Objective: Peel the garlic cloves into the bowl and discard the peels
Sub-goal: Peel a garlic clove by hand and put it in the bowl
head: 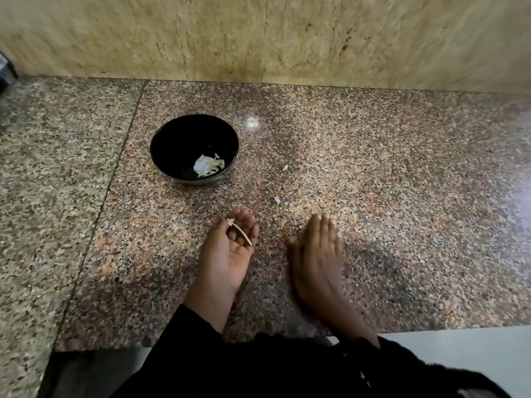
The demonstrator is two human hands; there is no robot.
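Note:
A black bowl [172, 139] stands on the granite counter, left of centre, with pale garlic pieces [208, 165] lying in its bottom. My left hand [228, 254] rests palm up below the bowl, fingers slightly cupped, and a thin dry garlic stem [240, 231] lies across its fingers. To the right, my right hand [317, 254] lies palm down and flat on the counter, fingers together, blurred, with nothing visible in it. Two small peel flakes [285, 167] [277, 200] lie loose on the counter above my hands.
A beige stone wall [264, 35] rises behind the counter. A seam [115, 173] runs down the granite left of the bowl. The counter's front edge [431, 327] lies just below my wrists. Black sleeves cover my forearms. A dark object [5, 71] sits at the far left edge.

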